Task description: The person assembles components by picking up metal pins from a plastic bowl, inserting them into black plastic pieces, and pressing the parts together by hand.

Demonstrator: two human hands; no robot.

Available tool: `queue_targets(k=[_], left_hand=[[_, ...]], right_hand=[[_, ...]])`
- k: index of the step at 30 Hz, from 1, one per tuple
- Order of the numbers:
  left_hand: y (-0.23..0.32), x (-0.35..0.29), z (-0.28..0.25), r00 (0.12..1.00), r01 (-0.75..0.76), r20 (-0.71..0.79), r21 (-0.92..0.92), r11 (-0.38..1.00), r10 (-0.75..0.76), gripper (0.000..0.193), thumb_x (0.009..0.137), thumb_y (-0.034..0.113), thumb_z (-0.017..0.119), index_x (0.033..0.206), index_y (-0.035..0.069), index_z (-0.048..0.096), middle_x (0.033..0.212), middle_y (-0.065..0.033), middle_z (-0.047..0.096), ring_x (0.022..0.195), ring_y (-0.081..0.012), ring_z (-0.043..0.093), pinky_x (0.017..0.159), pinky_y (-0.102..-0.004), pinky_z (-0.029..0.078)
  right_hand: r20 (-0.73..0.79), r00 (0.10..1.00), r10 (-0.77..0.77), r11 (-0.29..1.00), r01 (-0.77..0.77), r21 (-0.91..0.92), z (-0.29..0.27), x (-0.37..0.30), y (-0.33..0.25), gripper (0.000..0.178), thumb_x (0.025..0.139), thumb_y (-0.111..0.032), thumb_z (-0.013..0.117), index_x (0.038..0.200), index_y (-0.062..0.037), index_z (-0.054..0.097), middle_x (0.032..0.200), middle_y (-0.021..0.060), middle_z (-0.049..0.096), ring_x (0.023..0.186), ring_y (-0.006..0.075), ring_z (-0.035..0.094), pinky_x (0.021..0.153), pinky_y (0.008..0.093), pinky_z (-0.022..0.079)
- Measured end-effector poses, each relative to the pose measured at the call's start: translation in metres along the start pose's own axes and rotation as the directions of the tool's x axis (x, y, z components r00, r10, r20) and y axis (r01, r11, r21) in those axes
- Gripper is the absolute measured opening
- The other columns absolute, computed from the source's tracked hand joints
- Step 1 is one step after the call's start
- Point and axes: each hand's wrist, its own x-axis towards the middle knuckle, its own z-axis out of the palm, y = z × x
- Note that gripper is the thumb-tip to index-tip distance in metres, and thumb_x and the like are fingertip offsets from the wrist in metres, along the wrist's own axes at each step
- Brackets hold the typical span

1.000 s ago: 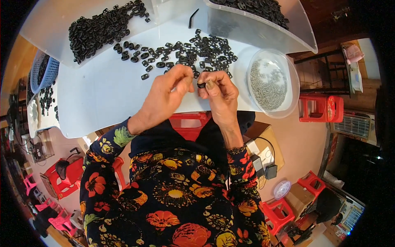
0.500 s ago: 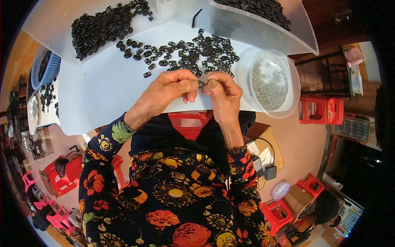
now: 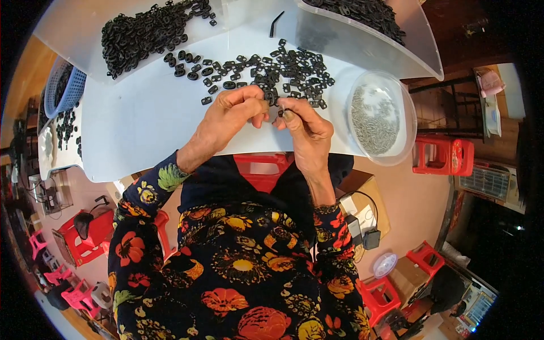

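Both my hands are raised over the front edge of the white table (image 3: 136, 124), fingertips a small gap apart. My right hand (image 3: 309, 127) pinches a small black plastic part (image 3: 281, 113) between thumb and fingers; a thin light sliver shows beside it. My left hand (image 3: 229, 116) has its thumb and fingers pressed together; what they hold, if anything, is hidden. Just beyond the hands lie many loose black two-holed plastic pieces (image 3: 309, 71), with rounder black oval pieces (image 3: 193, 75) to their left. Right of my right hand stands a round clear tub (image 3: 408, 127) of small silvery pins (image 3: 374, 122).
Two translucent bins hold black parts, one at the far left (image 3: 90, 45) and one at the far right (image 3: 362, 45). Between them lies a bent black stick (image 3: 274, 25). A blue basket (image 3: 68, 88) is at the left. Red stools (image 3: 445, 156) and a cardboard box (image 3: 377, 198) are on the floor.
My hands have moved slightly apart at the fingertips. The black part that was between both hands is now at my right fingertips, and my left hand has drawn a little left.
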Motion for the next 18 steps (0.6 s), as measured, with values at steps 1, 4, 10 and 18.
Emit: queue_targets(k=[1, 4, 10, 18], left_hand=[[0.001, 0.001, -0.001, 1.000, -0.005, 0.006, 0.022, 1.000, 0.005, 0.016, 0.086, 0.010, 0.048, 0.074, 0.003, 0.055, 0.066, -0.0008, 0.053, 0.069, -0.0100, 0.053, 0.070, -0.0242, 0.043], [0.012, 0.002, -0.004, 0.997, 0.019, 0.072, 0.159, 0.987, -0.031, 0.016, 0.084, 0.009, 0.045, 0.072, 0.003, 0.054, 0.065, -0.0020, 0.053, 0.072, -0.0115, 0.054, 0.071, -0.0255, 0.043], [0.011, 0.011, -0.015, 0.972, -0.010, 0.235, 0.153, 0.988, -0.027, 0.017, 0.085, 0.008, 0.045, 0.073, 0.001, 0.054, 0.066, -0.0030, 0.054, 0.069, -0.0112, 0.053, 0.070, -0.0267, 0.045], [0.014, 0.009, -0.011, 0.988, -0.150, 0.016, 0.345, 0.927, 0.154, 0.014, 0.087, 0.008, 0.044, 0.083, 0.000, 0.055, 0.067, -0.0025, 0.055, 0.065, -0.0097, 0.052, 0.064, -0.0248, 0.044]], right_hand=[[0.007, 1.000, 0.018, 1.000, -0.018, 0.013, 0.000, 0.000, 0.000, 0.019, 0.088, 0.000, 0.060, 0.106, 0.0026, 0.063, 0.086, 0.0046, 0.059, 0.073, 0.0089, 0.055, 0.065, 0.0213, 0.045], [0.009, 0.998, 0.055, 0.998, -0.055, 0.014, 0.000, -0.002, -0.001, 0.017, 0.087, 0.000, 0.061, 0.105, 0.0020, 0.062, 0.083, 0.0018, 0.059, 0.072, 0.0067, 0.053, 0.065, 0.0199, 0.044], [0.018, 0.998, 0.058, 0.998, -0.058, 0.007, 0.000, -0.002, -0.001, 0.014, 0.086, -0.001, 0.063, 0.100, 0.0004, 0.059, 0.084, -0.0015, 0.057, 0.071, 0.0039, 0.049, 0.065, 0.0185, 0.042], [-0.052, 0.998, 0.029, 0.999, -0.028, 0.028, -0.001, 0.000, 0.007, 0.014, 0.087, -0.003, 0.062, 0.101, -0.0005, 0.058, 0.085, 0.0006, 0.058, 0.072, 0.0061, 0.053, 0.065, 0.0208, 0.045]])
